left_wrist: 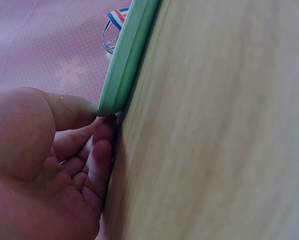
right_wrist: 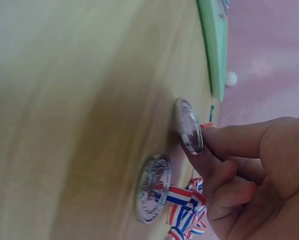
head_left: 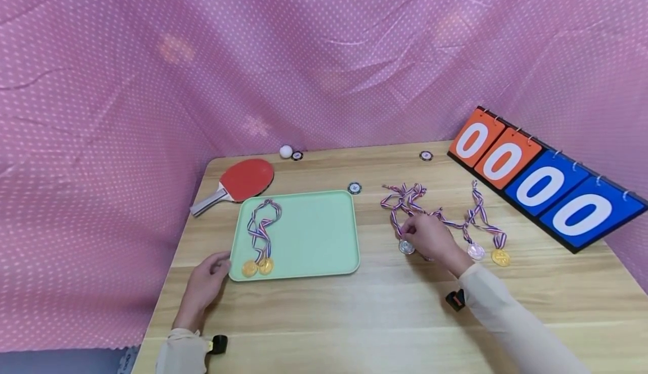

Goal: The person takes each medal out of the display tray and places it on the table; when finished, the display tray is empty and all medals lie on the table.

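Observation:
My left hand (head_left: 205, 281) is at the left edge of a green tray (head_left: 319, 233); in the left wrist view its thumb and curled fingers pinch the rim. Two gold medals (head_left: 258, 267) with striped ribbons lie in the tray's left part. To the tray's right, my right hand (head_left: 432, 240) pinches a silver medal (right_wrist: 189, 126) near where its ribbon joins. Another silver medal (right_wrist: 153, 189) lies close by in the right wrist view, mostly hidden by the hand from above. Right of that hand lie a further silver medal (head_left: 476, 251) and a gold medal (head_left: 500, 257), their ribbons bunched behind.
A red table tennis paddle (head_left: 248, 179) lies behind the tray's left corner. At the back are a white ball (head_left: 286, 151) and several poker chips, one chip (head_left: 355, 188) beside the tray. An orange and blue flip scoreboard (head_left: 544, 177) stands along the right side.

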Demonstrator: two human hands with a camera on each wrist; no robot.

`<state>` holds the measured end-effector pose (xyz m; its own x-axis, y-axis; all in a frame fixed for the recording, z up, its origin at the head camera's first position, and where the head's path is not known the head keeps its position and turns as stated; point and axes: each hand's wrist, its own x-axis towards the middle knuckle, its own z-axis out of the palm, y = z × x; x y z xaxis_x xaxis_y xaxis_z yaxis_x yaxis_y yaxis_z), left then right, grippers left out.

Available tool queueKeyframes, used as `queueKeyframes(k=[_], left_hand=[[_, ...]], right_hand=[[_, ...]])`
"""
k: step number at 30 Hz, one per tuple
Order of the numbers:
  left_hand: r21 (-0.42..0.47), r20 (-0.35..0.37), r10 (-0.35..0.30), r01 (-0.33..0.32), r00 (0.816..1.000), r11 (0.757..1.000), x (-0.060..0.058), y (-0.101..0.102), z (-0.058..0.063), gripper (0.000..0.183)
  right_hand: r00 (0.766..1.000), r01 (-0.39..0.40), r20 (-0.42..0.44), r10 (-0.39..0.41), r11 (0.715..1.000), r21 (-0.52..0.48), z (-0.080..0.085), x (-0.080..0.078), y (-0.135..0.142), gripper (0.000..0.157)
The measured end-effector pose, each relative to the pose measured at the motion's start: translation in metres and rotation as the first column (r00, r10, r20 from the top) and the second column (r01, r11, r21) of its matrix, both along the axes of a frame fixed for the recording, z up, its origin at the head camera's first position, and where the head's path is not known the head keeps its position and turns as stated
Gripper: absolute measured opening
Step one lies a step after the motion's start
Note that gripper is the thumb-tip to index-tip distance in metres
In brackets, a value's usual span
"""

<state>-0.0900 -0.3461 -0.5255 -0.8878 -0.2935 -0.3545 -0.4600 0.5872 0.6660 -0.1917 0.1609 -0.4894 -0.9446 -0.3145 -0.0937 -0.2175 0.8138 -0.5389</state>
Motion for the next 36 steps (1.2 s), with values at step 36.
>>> queueKeyframes(k=[36], left_hand=[[0.016,-0.011,-0.001,0.001,1.0,1.0,-0.001,-0.004,0.0,0.046]], right_hand=[[0.978,0.169,-0.124,-0.168,0.986,-0.004,0.009,0.014,-0.034,0.005]])
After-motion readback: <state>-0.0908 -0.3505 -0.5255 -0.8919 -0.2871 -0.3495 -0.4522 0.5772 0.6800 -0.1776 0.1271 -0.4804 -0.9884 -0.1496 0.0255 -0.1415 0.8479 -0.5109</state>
